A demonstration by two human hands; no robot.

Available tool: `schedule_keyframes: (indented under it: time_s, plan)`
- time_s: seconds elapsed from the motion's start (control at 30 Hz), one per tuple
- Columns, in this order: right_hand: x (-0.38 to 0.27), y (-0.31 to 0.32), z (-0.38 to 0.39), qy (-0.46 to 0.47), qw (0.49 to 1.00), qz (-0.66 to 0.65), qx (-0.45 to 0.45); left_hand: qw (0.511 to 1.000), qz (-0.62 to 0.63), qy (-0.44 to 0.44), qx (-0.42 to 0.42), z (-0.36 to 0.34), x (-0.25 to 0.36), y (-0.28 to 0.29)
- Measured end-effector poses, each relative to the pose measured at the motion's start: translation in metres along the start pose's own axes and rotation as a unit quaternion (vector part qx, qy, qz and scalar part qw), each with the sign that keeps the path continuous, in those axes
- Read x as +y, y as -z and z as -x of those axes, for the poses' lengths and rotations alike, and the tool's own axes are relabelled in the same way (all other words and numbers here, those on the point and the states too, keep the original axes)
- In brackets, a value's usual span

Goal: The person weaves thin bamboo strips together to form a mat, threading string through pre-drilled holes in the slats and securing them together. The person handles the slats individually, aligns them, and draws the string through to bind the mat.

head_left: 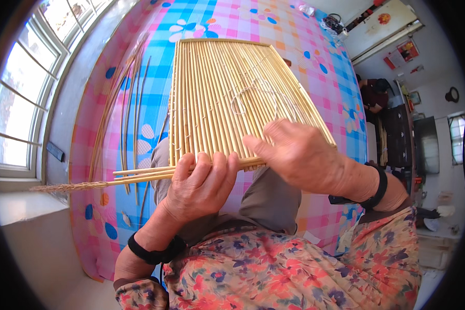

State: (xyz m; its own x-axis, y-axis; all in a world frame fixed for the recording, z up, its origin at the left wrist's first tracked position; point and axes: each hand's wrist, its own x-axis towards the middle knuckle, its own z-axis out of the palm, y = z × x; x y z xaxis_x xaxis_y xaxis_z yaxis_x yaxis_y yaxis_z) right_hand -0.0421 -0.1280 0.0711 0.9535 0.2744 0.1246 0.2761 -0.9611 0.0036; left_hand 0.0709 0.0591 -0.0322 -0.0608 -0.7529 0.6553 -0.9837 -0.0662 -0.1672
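Note:
Across my lap rests a flat panel of pale reed stalks (212,93), laid side by side and bound into a tapering four-sided shape. My left hand (204,181) is closed around its near edge and a few loose stalks (139,172) lying along that edge. One of these stalks ends in a feathery seed head (62,187) at the left. Over the panel's near right part is my right hand (305,155), slightly blurred, its fingers curled. Whatever it grips is hidden. Loops of thin pale thread (233,103) lie on the panel just beyond that hand.
Several long loose stalks (124,113) lie on the checked, flowered cover (155,77) left of the panel. A barred window (23,98) and a sill with a dark remote control (55,151) are further left. Another person (374,95) is at the far right.

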Motion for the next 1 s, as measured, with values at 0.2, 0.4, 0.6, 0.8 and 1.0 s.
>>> schedule_keyframes:
  time_s: [0.2, 0.4, 0.6, 0.8, 1.0]
  plan:
    - [-0.032, -0.031, 0.058, -0.168, 0.941, -0.114, 0.27, 0.992, -0.076, -0.07, 0.068, -0.033, -0.017, -0.002]
    - [-0.001, -0.074, 0.039, -0.282, 0.786, -0.423, 0.351, 0.991, -0.075, -0.106, 0.015, -0.111, -0.028, -0.005]
    - [0.044, -0.075, 0.006, -0.273, 0.646, -0.568, 0.431, 0.987, -0.099, -0.124, -0.028, -0.168, -0.038, -0.006]
    - [0.055, -0.05, 0.005, -0.213, 0.554, -0.654, 0.468, 0.99, -0.111, -0.069, -0.059, -0.212, -0.039, 0.017]
    - [0.057, -0.028, 0.004, -0.125, 0.533, -0.683, 0.483, 0.988, -0.112, 0.006, -0.103, -0.237, -0.029, 0.049]
